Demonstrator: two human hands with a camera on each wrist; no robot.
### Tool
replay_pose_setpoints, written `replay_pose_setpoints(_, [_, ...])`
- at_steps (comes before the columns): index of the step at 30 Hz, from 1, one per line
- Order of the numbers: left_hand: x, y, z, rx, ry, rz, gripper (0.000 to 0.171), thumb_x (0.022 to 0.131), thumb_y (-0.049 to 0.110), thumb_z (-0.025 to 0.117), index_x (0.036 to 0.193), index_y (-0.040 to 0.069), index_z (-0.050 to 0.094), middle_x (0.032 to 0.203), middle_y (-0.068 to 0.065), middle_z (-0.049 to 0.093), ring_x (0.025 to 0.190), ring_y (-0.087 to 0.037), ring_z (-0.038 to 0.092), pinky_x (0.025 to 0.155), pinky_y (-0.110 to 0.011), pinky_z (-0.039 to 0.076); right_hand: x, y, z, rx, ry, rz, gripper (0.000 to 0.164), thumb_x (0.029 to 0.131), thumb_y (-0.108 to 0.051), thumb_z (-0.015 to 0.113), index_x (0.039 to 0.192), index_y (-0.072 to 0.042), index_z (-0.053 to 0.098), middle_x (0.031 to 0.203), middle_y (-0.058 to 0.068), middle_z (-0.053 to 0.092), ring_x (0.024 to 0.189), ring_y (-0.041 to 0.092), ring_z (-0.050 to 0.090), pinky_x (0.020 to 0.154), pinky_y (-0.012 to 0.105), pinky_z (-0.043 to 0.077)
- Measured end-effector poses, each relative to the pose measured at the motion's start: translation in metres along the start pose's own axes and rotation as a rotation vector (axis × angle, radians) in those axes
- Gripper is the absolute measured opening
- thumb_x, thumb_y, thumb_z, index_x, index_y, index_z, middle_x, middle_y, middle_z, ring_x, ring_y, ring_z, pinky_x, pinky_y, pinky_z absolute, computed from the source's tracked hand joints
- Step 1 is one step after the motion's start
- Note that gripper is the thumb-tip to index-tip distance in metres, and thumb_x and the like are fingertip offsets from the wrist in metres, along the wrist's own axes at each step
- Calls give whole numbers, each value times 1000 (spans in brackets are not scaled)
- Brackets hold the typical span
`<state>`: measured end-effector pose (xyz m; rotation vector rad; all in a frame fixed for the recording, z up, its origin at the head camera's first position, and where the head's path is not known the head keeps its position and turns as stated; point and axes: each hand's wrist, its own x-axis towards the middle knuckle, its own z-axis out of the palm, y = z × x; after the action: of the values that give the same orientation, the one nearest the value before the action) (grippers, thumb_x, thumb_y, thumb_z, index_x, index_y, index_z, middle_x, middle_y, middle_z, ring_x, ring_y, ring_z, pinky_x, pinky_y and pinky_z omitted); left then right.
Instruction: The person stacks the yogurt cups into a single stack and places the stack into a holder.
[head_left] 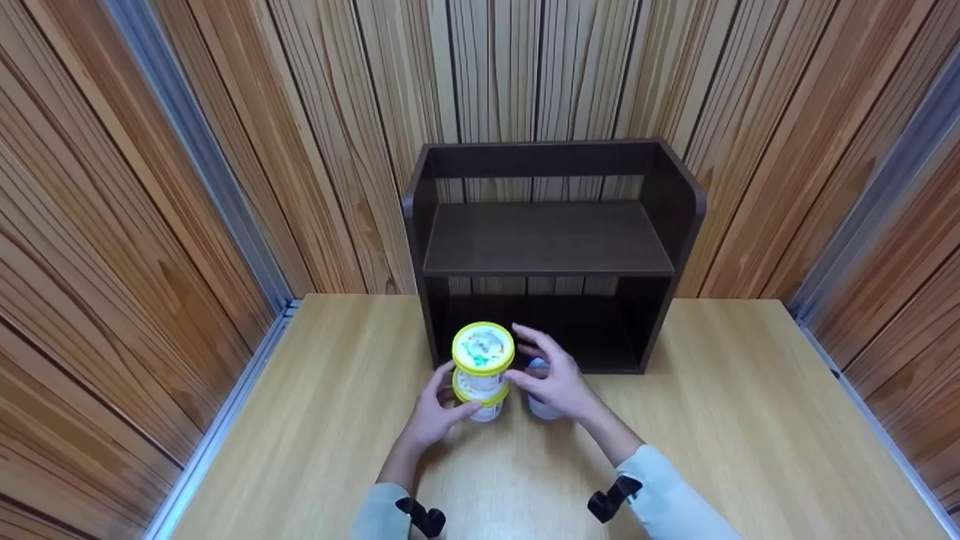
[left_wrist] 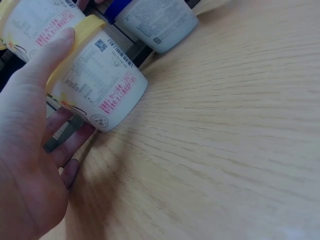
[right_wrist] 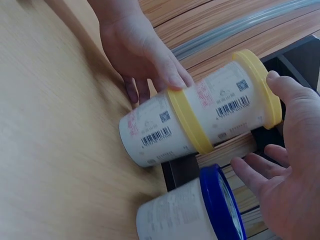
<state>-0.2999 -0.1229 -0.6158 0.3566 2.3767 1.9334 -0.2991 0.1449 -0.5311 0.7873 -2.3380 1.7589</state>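
Note:
Two white paper tubs with yellow lids stand stacked at the front left of a dark shelf. The upper tub (head_left: 484,349) has a colourful lid print; the lower tub (left_wrist: 107,80) shows a barcode and red print. My left hand (head_left: 433,417) grips the lower tub from the left, its thumb along the yellow rim. On the other side, my right hand (right_wrist: 300,155) has its thumb at the upper tub's lid edge, with its other fingers loosely bent and apart from the stack. Beneath that hand stands a blue-lidded tub (right_wrist: 175,215), partly hidden by it in the head view.
The dark brown two-level shelf (head_left: 551,240) stands at the back of the wooden table (head_left: 322,405), right behind the tubs. Wood-patterned walls (head_left: 352,150) enclose the table at the back and sides, with metal rails (head_left: 225,420) along its side edges.

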Motion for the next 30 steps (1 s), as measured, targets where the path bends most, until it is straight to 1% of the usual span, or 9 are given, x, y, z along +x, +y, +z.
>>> replay_pose_setpoints(4, [1,-1,0,0,1,3,86,100,20,87,171,11,40,160,-23,61,147,-43,59,126,-63,48,-3,0,-9,-23,9,22,74,103,-9,81,167,0,46,171,32,47,150,60,57,113,74,56])
replay_pose_setpoints(11, [-1,-1,0,-8,2,-7,87,100,20,87,172,13,39,160,-24,60,148,-44,59,127,-65,48,-8,3,-23,-35,9,47,74,103,-8,81,167,1,46,174,30,45,155,57,53,118,68,56])
replay_pose_setpoints(16, [0,0,0,-13,-4,-3,87,100,18,87,172,13,39,158,-23,61,146,-41,60,125,-61,50,-12,6,-33,-45,21,79,75,102,-7,82,167,2,46,173,31,45,156,57,52,119,66,56])
replay_pose_setpoints(18, [1,0,0,-15,-8,2,86,100,17,87,171,12,40,157,-23,62,144,-40,61,123,-58,50,-14,7,-37,-59,30,91,75,101,-7,83,166,2,47,173,30,46,156,57,52,119,66,56])
replay_pose_setpoints(21, [1,0,0,-16,-11,9,85,100,16,87,170,11,40,155,-24,63,142,-40,62,122,-57,51,-18,10,-43,-85,50,109,76,100,-8,85,166,0,48,173,27,48,157,55,52,120,66,55])
replay_pose_setpoints(22, [1,0,-1,-14,-8,2,84,100,17,87,170,12,41,156,-23,62,143,-39,62,123,-57,50,-19,11,-45,-97,57,114,76,99,-9,85,166,0,49,173,26,49,157,54,52,120,66,55])
replay_pose_setpoints(27, [0,-1,-1,-5,-4,-11,84,101,20,87,171,13,41,158,-22,61,145,-39,61,125,-60,50,-26,18,-52,-137,83,124,76,97,-11,89,164,-2,53,168,24,53,159,53,50,123,68,52])
replay_pose_setpoints(30, [0,-1,-1,-8,-4,-11,85,101,19,86,171,13,40,160,-22,61,147,-41,60,126,-60,49,-29,21,-53,-149,91,129,75,96,-11,90,163,-3,55,168,24,53,160,52,48,125,70,49])
